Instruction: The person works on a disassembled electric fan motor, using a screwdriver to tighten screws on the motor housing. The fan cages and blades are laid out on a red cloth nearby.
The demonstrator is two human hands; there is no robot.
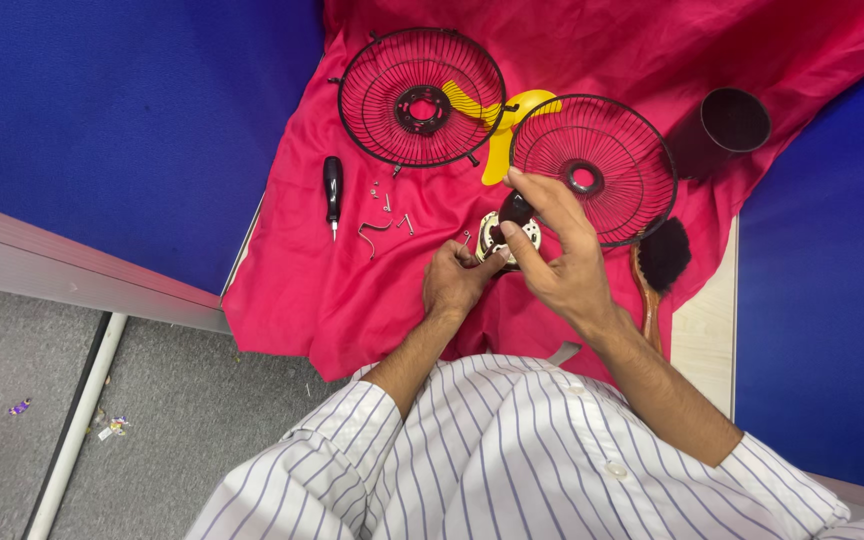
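My left hand grips the lower edge of a small fan motor lying on the red cloth. My right hand closes its fingers on a dark-handled tool that stands on top of the motor. Two black wire fan guards lie beyond: one at the back, one just behind my right hand. A yellow fan blade lies partly hidden between them.
A black-handled screwdriver lies on the cloth at left, with small screws and metal clips beside it. A dark cylindrical housing lies at the back right. A wooden-handled brush lies right of my right hand. Blue partition walls flank the table.
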